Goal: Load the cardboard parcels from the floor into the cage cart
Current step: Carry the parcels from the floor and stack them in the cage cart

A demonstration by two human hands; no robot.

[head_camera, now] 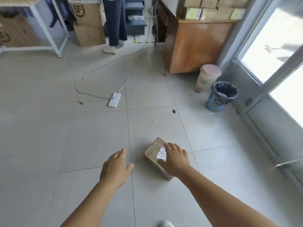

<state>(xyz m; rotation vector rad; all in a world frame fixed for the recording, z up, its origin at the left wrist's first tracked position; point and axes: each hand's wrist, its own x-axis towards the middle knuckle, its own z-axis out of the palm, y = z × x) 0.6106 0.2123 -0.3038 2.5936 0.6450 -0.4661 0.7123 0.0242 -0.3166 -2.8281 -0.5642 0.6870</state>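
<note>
One small cardboard parcel [154, 151] with a white label lies on the tiled floor in front of me. My right hand [175, 158] is spread over its top right part, fingers apart, and I cannot tell whether it touches the parcel. My left hand [115, 167] hovers open to the left of the parcel, a little apart from it, with nothing in it. No cage cart is in view.
A white power strip [114, 99] and its cables lie on the floor ahead. A blue bin [220, 96] and a pink-lidded bucket [207, 77] stand at the right by a wooden desk [196, 46] stacked with boxes. A person [114, 22] stands at the back beside large cartons [89, 23]. A white rack [49, 35] stands at the left.
</note>
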